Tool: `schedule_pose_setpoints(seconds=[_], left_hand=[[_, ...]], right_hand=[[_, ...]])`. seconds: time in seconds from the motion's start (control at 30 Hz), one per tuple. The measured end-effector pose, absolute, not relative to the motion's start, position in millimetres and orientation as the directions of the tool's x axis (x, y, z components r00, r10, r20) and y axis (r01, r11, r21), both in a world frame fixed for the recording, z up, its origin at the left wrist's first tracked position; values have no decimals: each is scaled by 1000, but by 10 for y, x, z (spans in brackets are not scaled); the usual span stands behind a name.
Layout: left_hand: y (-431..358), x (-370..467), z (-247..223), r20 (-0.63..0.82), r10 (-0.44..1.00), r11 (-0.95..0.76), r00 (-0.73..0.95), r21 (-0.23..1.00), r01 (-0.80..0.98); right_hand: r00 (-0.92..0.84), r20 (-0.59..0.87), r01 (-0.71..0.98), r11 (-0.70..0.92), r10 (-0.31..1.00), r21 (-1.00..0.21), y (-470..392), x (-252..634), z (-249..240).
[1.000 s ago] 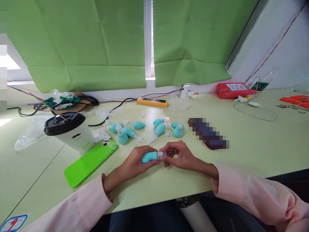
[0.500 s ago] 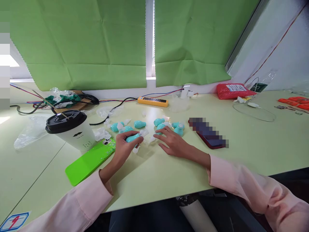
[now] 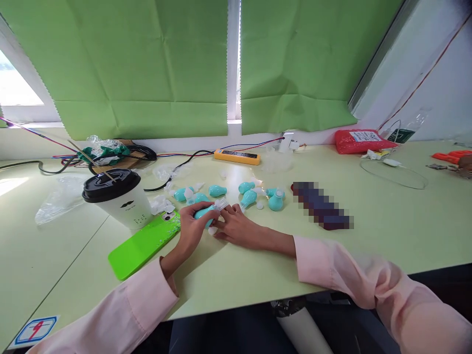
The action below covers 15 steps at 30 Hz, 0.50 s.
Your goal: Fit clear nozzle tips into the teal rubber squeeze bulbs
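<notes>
Pale pink cloth on both arms! The loose, smooth pink left sleeve [image 3: 121, 312] widens into a broad, seamed cuff [image 3: 158, 290] gaping round the wrist, left hand [image 3: 191, 227] bare. Across to the matching pink right sleeve [image 3: 354, 270]: straight-edged, creases bunching higher up, right hand [image 3: 241, 228] bare. Dark bluish cloth [image 3: 221, 332] covers the lap.

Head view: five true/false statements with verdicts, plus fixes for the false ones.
1. The left hand holds a teal bulb. True.
2. The right hand rests on the red package. False: the right hand is close beside the left hand.
3. The white cup has a black lid. True.
4. The green phone lies right of both hands. False: the green phone lies to their left.
5. The yellow device lies beyond both hands. True.
</notes>
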<state>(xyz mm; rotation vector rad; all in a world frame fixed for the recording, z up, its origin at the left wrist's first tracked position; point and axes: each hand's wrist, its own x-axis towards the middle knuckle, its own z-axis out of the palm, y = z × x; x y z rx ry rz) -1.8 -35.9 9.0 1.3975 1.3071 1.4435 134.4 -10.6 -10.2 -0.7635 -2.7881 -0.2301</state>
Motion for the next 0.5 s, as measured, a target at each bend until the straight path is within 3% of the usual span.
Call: schedule_pose_setpoints(seconds=[0.1, 0.2, 0.27, 0.37, 0.5], left_hand=[[-356, -12, 92, 250, 957, -234, -144, 965, 120], [-359, 7, 93, 226, 972, -216, -67, 968, 127], [-370, 27, 100, 191, 981, -191, 12, 972, 139], [-400, 57, 126, 145, 975, -171, 167, 973, 157], [-431, 70, 156, 104, 942, -171, 319, 967, 188]], right_hand=[[-838, 332, 456, 890, 433, -10, -111, 1513, -66], [-790, 454, 357, 911, 413, -206, -114, 1769, -21], [-654, 579, 307, 871, 486, -384, -113, 1924, 6], [-444, 598, 232, 730, 667, -643, -115, 2061, 45], [-421, 536, 154, 640, 732, -753, -135, 2079, 89]])
